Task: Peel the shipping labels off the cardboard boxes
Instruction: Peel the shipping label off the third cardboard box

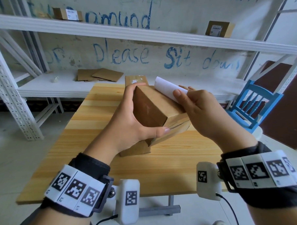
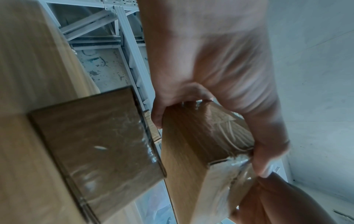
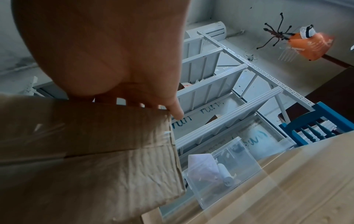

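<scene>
A brown cardboard box (image 1: 154, 108) is held tilted above the wooden table (image 1: 98, 148). My left hand (image 1: 127, 123) grips it from the left, thumb on the near corner and fingers over the far top edge. My right hand (image 1: 195, 107) pinches a white shipping label (image 1: 167, 87), which curls up off the box's right face with its lower part still stuck. The left wrist view shows the box (image 2: 191, 136) in my left hand (image 2: 220, 91). The right wrist view shows the box's creased side (image 3: 86, 159) below my right hand (image 3: 114, 60); the label is hidden there.
A second, longer cardboard box (image 1: 137, 146) lies on the table behind and under the held one. Flat cardboard pieces (image 1: 100, 75) sit on the lower white shelf; labelled boxes (image 1: 219, 29) stand on the upper shelf. A blue chair (image 1: 254, 104) stands right. A clear plastic bin (image 3: 226, 169) sits beyond the table.
</scene>
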Tool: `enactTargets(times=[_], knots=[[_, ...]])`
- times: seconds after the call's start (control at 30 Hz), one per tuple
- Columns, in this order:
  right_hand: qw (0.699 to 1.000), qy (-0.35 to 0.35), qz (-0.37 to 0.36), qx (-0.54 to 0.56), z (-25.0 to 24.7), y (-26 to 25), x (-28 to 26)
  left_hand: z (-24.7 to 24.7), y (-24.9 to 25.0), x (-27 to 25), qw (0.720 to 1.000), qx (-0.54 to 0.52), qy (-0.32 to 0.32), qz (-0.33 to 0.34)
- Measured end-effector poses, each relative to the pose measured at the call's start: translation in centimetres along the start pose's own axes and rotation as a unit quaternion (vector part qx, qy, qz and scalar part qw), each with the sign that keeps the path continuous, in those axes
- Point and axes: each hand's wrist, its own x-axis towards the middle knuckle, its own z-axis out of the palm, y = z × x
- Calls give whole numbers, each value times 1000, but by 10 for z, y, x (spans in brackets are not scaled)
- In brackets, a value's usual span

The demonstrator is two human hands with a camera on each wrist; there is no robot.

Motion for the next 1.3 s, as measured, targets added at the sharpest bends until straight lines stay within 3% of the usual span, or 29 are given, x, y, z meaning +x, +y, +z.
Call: enactTargets(times=[0.47, 1.3], knots=[[999, 25, -37, -31, -5, 0, -1, -1, -1, -1, 1000, -9, -19, -10], [998, 39, -25, -47, -4, 4, 2, -2, 2, -2, 999, -24, -27, -12]])
